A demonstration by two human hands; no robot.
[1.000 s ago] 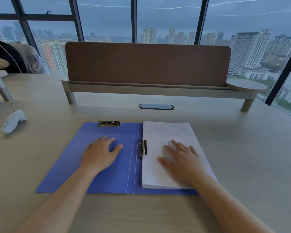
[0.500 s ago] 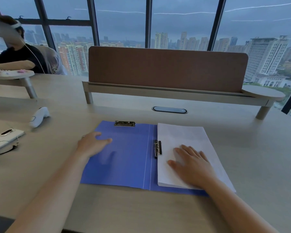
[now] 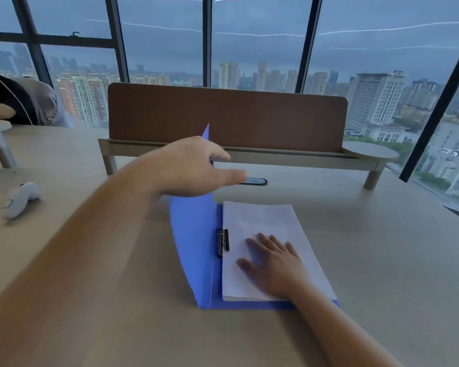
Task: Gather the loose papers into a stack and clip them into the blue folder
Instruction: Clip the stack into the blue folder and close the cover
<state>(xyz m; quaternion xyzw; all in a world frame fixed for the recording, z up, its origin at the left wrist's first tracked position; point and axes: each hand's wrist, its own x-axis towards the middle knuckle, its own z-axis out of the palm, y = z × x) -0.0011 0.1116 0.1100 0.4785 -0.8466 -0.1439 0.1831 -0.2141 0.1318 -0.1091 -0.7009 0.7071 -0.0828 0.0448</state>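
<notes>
A: Nearest, the right hand [image 3: 273, 263] lies flat on the stack of papers [image 3: 265, 234], fingers straight and spread, pressing and not gripping. The papers sit on the right half of the blue folder [image 3: 194, 234], squared up, with their left edge at the metal clip [image 3: 223, 242] near the spine.

B: And the left hand [image 3: 194, 168]?

A: It holds the folder's left cover by its outer edge, lifted high and bending. The thumb points toward the right; the fingers are behind the cover, so the exact pinch is hard to see, but it grasps the cover.

B: So the step seems to be closing the cover over the papers. How should the person do it well?

A: The person should probably keep the flat hand on the stack until the cover is almost down, then slide that hand out to the right, so the sheets do not shift. The cover should fold along the spine, not crease in the middle.

B: Is the clip surely gripping the sheets?

A: That cannot be told from here. Farther away on the desk [image 3: 382, 247] are a cable port [image 3: 255, 181] and a brown divider panel [image 3: 227, 116].
</notes>
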